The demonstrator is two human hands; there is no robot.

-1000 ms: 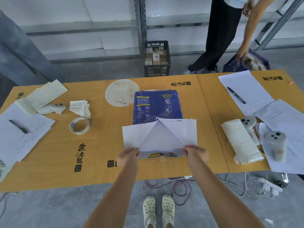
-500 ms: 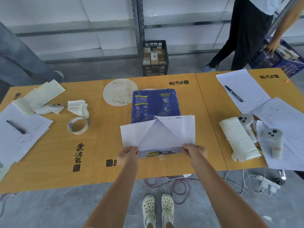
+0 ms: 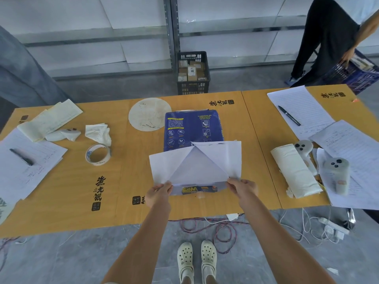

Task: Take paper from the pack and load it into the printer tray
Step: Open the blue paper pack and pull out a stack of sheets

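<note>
A blue pack of paper (image 3: 191, 128) lies flat in the middle of the orange table (image 3: 127, 173). Its near end is opened: two white wrapper flaps (image 3: 223, 156) are folded back toward the far side, with a white triangle between them. My left hand (image 3: 158, 193) pinches the left flap's near corner. My right hand (image 3: 243, 187) pinches the right flap's near corner. A strip of the pack's blue and yellow label shows between my hands. No printer or tray is in view.
A tape roll (image 3: 98, 154), crumpled tissues (image 3: 98, 133), papers and a pen (image 3: 21, 157) lie to the left. Right of the pack are a white roll (image 3: 293, 171), two controllers (image 3: 336, 173) and papers. A black crate (image 3: 192, 72) stands behind. Another person stands at the back right.
My hands stay on the flap corners with almost no movement. The person at the back right has moved further right toward the blue crate.
</note>
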